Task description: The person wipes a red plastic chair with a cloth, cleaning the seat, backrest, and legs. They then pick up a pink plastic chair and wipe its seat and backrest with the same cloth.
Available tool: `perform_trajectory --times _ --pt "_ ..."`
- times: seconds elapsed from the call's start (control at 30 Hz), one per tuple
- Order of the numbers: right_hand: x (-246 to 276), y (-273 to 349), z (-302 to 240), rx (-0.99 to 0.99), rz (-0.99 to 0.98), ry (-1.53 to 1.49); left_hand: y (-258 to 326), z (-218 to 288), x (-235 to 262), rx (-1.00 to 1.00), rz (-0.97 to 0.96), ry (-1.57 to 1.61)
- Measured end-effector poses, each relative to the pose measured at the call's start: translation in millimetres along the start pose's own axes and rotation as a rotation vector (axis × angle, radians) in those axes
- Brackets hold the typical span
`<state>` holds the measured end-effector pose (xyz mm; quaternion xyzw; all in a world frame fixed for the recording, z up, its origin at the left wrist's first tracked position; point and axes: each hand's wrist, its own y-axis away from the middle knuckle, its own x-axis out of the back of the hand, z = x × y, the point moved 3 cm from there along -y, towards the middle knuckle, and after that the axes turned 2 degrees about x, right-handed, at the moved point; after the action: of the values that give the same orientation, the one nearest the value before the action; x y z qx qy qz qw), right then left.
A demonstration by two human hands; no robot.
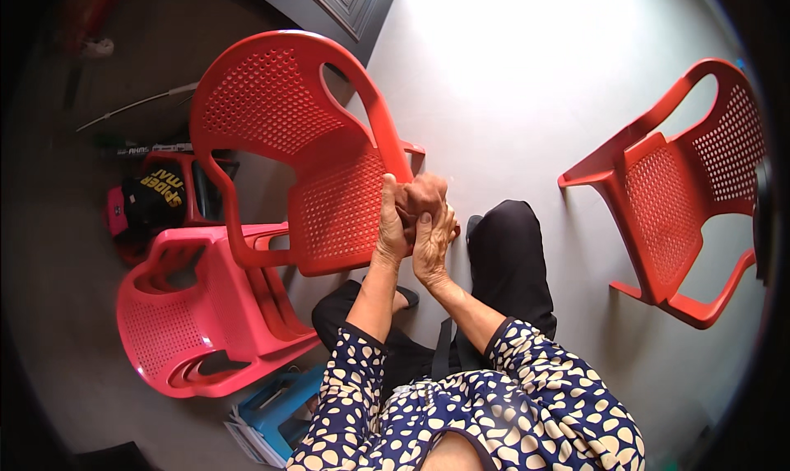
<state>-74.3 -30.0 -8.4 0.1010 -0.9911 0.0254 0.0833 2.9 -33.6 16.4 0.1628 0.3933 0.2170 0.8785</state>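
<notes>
My left hand (394, 228) and my right hand (432, 246) are closed together around a crumpled, brownish lump (425, 194) whose kind I cannot make out. The left thumb points up along its side, and the right thumb lies across it. Both hands are at the front end of an armrest of a red plastic chair (337, 208) with a perforated seat and back. They hide that end of the armrest, so whether they grip it too is unclear.
A second red plastic chair (666, 216) stands at the right. Pink and red chairs (189, 306) lie stacked on their side at the left, near a black bag with yellow lettering (156, 199). A blue plastic item (284, 409) sits close by my left side. A dark carved panel (346, 2) stands at the back.
</notes>
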Motion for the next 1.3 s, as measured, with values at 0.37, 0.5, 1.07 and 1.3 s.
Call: perform_trajectory --times 0.37,0.5,1.07,1.3 --pt "-4.5 -5.9 85.0 -0.301 -0.167 -0.285 -6.6 12.7 -23.2 -0.453 0.588 -0.546" --pt "-18.0 -12.4 151.5 -0.406 -0.043 -0.057 -11.7 17.8 -23.3 -0.386 0.49 -0.517" --pt "-37.5 2.9 183.4 -0.618 -0.066 -0.093 -9.6 12.4 -14.8 -0.562 0.543 -0.642" --pt "-29.2 -12.6 172.1 -0.328 -0.233 0.164 -3.7 14.2 -5.4 -0.503 0.547 -0.641"
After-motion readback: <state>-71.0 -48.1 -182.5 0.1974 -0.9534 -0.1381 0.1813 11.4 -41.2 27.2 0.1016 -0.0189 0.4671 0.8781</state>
